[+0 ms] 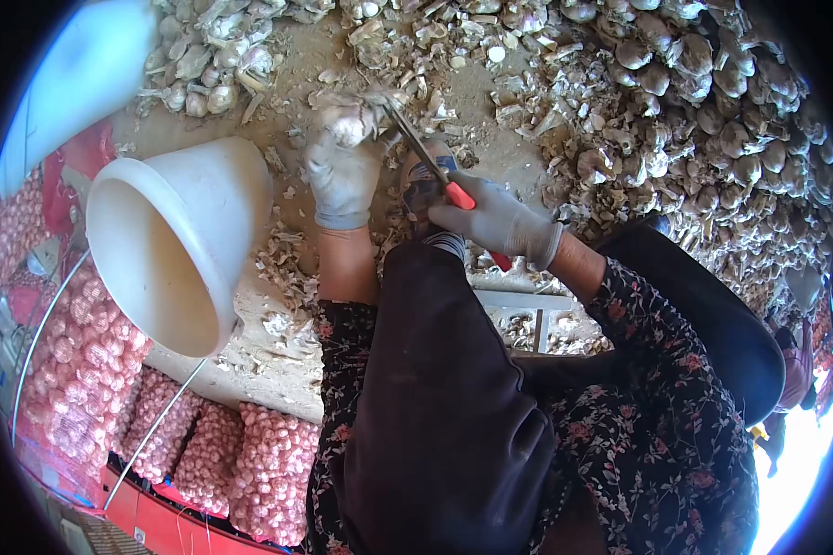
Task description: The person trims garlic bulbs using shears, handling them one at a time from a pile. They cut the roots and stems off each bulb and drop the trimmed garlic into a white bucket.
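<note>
1. The grip of the left hand (338,180), gloved, is closed around a garlic bulb (347,128); the grip of the right hand (500,220), also gloved, is wrapped around the red handles (460,196) of a pair of shears (421,148).
2. The bulb is held above the middle of the floor (296,60), between the garlic heap (713,102) along the floor's right edge and the white bucket (222,190) toward its left edge, where filled sacks (273,472) stand.
3. What could go wrong: the blades reach close to the left fingertips, so a slip of the shears or a turn of the bulb could nick the glove. A cut too near the body could slice into the cloves; a loose hold could drop the bulb among the peelings.
4. The shears' long axis runs slantwise, tips pointing forward and left, away from the person, toward the bulb. Whether the blades are parted I cannot tell.
5. The bulb's stalk seems to point right, toward the blade tips, its long axis roughly crossing theirs; blur there leaves this uncertain.
</note>
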`<state>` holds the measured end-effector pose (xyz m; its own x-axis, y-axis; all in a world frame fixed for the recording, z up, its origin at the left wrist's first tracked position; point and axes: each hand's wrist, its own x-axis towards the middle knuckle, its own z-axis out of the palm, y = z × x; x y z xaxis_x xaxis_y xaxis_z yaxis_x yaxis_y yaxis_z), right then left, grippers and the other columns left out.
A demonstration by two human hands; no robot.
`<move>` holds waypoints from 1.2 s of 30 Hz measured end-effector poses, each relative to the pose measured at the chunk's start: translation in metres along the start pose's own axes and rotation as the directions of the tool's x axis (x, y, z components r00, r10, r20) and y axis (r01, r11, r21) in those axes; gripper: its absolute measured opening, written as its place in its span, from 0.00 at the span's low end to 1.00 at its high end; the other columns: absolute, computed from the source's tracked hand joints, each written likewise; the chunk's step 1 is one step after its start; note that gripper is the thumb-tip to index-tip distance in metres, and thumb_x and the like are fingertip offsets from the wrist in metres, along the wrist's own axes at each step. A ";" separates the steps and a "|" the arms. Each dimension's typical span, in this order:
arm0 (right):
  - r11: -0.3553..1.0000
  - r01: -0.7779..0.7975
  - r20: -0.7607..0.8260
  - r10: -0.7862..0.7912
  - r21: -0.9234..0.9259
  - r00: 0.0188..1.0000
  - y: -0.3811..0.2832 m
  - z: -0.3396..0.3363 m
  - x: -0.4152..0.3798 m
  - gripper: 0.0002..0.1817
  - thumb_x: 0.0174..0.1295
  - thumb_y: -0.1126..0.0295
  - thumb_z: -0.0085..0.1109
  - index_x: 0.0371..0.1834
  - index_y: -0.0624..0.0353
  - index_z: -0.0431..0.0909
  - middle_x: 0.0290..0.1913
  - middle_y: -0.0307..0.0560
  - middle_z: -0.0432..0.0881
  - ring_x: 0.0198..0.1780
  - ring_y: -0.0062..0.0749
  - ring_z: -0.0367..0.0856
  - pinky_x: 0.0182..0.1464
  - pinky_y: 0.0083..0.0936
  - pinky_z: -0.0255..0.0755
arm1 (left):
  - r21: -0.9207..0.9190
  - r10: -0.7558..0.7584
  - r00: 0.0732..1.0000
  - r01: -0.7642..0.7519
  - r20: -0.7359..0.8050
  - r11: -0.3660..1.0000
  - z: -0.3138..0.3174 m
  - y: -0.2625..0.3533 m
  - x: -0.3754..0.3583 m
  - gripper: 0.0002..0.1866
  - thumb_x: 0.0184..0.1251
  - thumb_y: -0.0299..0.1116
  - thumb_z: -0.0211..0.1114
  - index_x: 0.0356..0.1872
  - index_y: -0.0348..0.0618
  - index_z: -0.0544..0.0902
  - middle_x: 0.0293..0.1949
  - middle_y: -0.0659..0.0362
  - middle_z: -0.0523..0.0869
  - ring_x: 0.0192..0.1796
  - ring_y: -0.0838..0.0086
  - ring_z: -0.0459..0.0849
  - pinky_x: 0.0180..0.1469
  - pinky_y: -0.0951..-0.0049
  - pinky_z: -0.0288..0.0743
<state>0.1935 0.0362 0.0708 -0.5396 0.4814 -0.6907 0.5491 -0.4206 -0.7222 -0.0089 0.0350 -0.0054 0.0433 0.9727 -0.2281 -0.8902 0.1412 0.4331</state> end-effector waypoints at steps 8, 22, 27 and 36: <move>0.983 0.038 -0.117 -0.018 0.177 0.993 0.017 0.019 0.032 0.19 0.57 0.58 0.58 0.45 0.60 0.74 0.35 0.58 0.79 0.40 0.49 0.81 0.42 0.35 0.74 | 0.410 -0.029 0.998 0.049 -0.056 0.911 -0.006 0.001 -0.002 0.32 0.53 0.31 0.62 0.62 0.34 0.65 0.55 0.52 0.75 0.59 0.63 0.74 0.63 0.61 0.66; 0.757 -0.209 -0.072 0.319 0.619 0.945 0.030 -0.015 0.027 0.20 0.56 0.61 0.61 0.35 0.72 0.73 0.23 0.45 0.76 0.22 0.26 0.75 0.24 0.27 0.70 | 0.005 0.427 0.542 0.615 0.724 -0.789 0.130 0.157 -0.075 0.21 0.51 0.26 0.62 0.48 0.28 0.72 0.37 0.53 0.78 0.26 0.68 0.76 0.29 0.71 0.72; 0.793 -0.234 -0.096 0.344 0.563 0.934 0.055 -0.021 0.030 0.23 0.56 0.57 0.61 0.31 0.73 0.74 0.24 0.46 0.76 0.22 0.27 0.76 0.26 0.26 0.71 | 0.848 0.443 0.858 0.016 0.261 -0.530 0.072 0.056 0.052 0.16 0.66 0.34 0.58 0.51 0.37 0.76 0.42 0.47 0.81 0.45 0.62 0.80 0.47 0.67 0.76; 0.830 -0.313 -0.115 0.405 0.461 0.907 0.050 -0.036 0.027 0.21 0.56 0.56 0.56 0.36 0.68 0.76 0.27 0.52 0.78 0.27 0.32 0.79 0.31 0.30 0.74 | 0.841 0.111 0.982 0.187 -0.152 -0.508 -0.017 -0.001 0.177 0.24 0.59 0.41 0.62 0.54 0.41 0.70 0.47 0.50 0.77 0.38 0.65 0.84 0.37 0.65 0.79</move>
<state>0.2299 0.0559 0.0174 -0.1933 0.3545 -0.9149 0.3303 -0.8545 -0.4009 -0.0081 0.2041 -0.0607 -0.1251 0.9430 -0.3083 0.8415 0.2655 0.4706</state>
